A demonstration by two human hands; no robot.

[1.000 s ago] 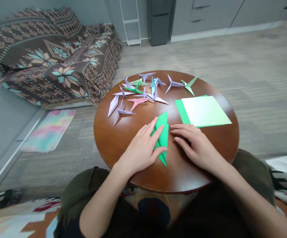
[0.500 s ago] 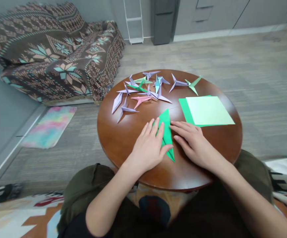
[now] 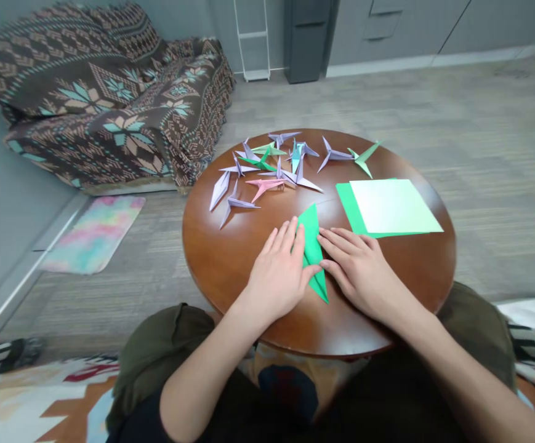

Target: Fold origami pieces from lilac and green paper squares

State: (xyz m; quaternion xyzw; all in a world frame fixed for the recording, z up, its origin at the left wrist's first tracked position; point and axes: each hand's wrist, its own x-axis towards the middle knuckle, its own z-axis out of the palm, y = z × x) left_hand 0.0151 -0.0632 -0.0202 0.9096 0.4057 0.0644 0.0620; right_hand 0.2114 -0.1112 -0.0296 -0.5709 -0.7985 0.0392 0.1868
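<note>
A folded green paper (image 3: 312, 237), long and pointed at both ends, lies on the round brown table (image 3: 221, 264). My left hand (image 3: 279, 264) rests flat over its left side, fingers stretched out, thumb across its lower part. At the paper's right edge is my right hand (image 3: 357, 261), its fingers extended and touching or very near the edge, its thumb close to my left thumb. Part of the paper is hidden under my left hand.
Several folded paper birds (image 3: 234, 202), mostly purple, stand on the table's far left part. A stack of pale green sheets (image 3: 396, 206) over darker green paper (image 3: 350, 206) lies at the right. Beyond the table is a covered sofa (image 3: 124, 123).
My right thumb has moved in toward the green paper and my left thumb. My left hand keeps nearly the same place on the paper. The whole view has shifted slightly.
</note>
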